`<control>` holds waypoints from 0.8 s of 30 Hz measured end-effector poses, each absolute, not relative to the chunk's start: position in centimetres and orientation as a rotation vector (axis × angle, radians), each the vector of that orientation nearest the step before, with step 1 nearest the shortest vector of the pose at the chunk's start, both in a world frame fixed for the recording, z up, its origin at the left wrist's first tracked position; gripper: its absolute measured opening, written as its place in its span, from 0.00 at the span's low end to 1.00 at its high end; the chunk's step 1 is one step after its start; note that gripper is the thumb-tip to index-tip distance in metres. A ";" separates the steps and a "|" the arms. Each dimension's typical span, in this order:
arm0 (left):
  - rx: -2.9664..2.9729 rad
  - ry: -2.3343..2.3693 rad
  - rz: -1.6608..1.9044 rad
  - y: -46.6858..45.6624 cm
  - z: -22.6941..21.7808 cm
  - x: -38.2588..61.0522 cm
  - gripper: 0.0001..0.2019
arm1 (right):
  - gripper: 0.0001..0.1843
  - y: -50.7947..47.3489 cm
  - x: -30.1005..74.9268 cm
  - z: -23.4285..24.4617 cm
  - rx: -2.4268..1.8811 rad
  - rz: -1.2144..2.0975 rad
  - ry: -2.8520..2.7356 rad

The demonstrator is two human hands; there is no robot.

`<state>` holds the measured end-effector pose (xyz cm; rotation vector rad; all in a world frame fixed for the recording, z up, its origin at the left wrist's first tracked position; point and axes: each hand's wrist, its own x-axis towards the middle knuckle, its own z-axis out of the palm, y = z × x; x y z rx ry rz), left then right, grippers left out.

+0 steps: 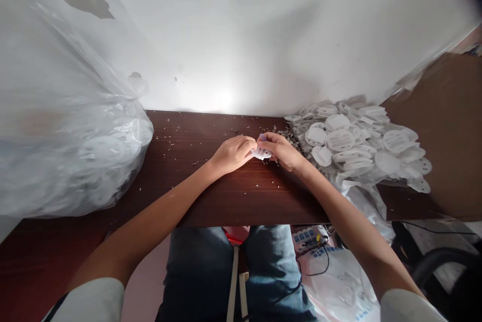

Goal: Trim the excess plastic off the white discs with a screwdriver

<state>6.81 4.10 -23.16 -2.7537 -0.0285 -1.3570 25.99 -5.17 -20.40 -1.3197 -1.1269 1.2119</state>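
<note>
Both my hands meet over the middle of a dark wooden table [211, 196]. My left hand [232, 153] and my right hand [280, 150] are closed on one small white plastic part [260, 153], held between the fingertips just above the tabletop. Most of that part is hidden by my fingers. To the right lies a heap of round white slotted plastic parts [361, 143] on clear plastic film, a short way from my right hand.
A big clear plastic bag [64, 151] full of white parts fills the table's left end. A brown cardboard box [448, 136] stands at right. Tiny plastic shavings [181, 148] dot the table. A white wall is behind. A power strip [309, 237] and cables lie on the floor below.
</note>
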 end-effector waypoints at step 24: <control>-2.876 -0.075 -1.443 4.2 -23.2 6.7 0.16 | 0.19 -4.9 26.0 -20.3 -1.193 1.234 -1.015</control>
